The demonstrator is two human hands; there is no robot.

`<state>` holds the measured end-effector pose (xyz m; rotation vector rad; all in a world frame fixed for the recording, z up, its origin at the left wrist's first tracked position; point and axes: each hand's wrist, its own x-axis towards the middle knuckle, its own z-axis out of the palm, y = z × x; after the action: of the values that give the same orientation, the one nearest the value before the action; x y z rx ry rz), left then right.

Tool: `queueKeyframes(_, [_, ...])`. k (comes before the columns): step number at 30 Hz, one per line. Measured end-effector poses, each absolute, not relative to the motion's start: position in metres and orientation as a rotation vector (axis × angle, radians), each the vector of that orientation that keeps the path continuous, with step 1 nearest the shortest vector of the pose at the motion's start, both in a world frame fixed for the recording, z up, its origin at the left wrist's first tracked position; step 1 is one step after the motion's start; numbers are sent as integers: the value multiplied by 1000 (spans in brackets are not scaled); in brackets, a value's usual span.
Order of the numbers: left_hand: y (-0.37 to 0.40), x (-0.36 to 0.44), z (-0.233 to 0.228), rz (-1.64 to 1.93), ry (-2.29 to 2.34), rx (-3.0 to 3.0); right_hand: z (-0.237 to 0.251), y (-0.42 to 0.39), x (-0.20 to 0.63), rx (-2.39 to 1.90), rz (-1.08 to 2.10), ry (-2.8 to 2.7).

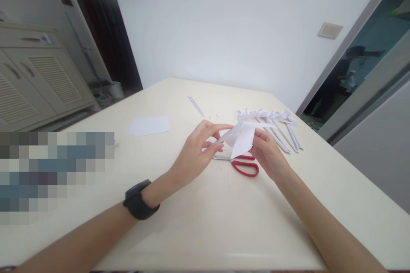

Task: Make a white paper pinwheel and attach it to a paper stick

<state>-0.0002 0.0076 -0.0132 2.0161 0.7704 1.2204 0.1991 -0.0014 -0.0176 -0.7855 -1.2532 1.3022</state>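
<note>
A white paper pinwheel [244, 141] is held above the table between my two hands. My left hand [195, 147], with a black watch on its wrist, pinches the rolled paper stick [214, 143] on the pinwheel's left side. The fingers of my right hand [269, 153] are closed on the pinwheel's paper at its right edge, and the fingertips are partly hidden behind it. Underneath lies a pair of scissors [246, 171] with red handles, its blades partly covered by my left hand and the paper.
Several white paper pinwheels [286, 130] with rolled sticks lie in a row to the right. White paper [150, 126] lies on the left of the cream table [205, 230]. Thin paper sticks [196, 106] and small scraps lie farther back. A wall stands behind the table.
</note>
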Motion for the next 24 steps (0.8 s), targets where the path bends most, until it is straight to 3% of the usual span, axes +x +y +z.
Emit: queueKeyframes(24, [11,-2,-21,1292,776,2312,-17,-1,198,-856,1249,-1273])
